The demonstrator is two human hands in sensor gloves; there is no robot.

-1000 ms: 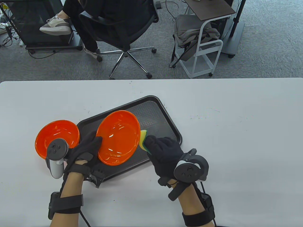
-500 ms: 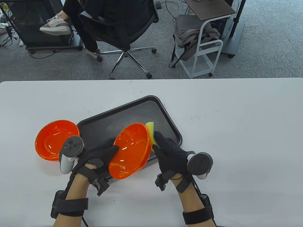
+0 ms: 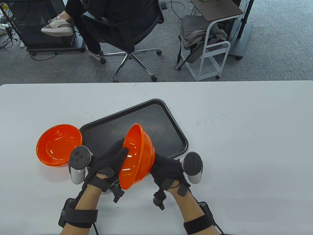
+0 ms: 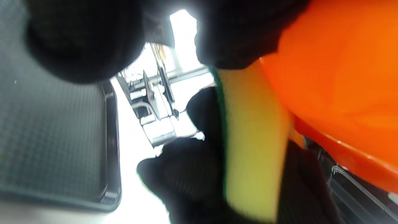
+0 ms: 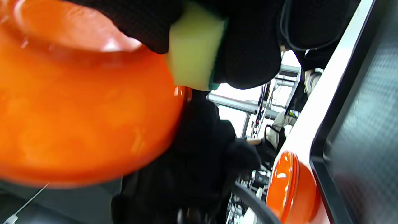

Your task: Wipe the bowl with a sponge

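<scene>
Two bowls: both orange, one resting and one lifted, as I watched from my station.
Spare bowl (image 3: pixel 58 144): sat upright on the white counter (image 3: pixel 244 146), just left of the tray; in the right wrist view it showed edge-on (image 5: pixel 286 183).
Left hand (image 3: pixel 107 161): my grip was closed on the near left rim of the held bowl, thumb on the inner face, the other fingers hidden behind the bowl in the table view.
Held bowl (image 3: pixel 137 156): was tipped up almost on edge, its opening facing left, raised over the near edge of the tray; its orange outer wall filled much of both wrist views (image 4: pixel 335 77) (image 5: pixel 77 118).
Tray (image 3: pixel 156 122): dark, textured, lay at an angle on the counter behind the bowl, with nothing resting on its visible part.
Sponge (image 4: pixel 252 140): yellow with a thin green layer, was pressed against the outside of the held bowl; hidden behind the bowl in the table view, plain in the right wrist view (image 5: pixel 192 46).
Right hand (image 3: pixel 168 169): my grip was curled round the sponge, gloved fingers on either side of it, holding it to the bowl's outer wall.
</scene>
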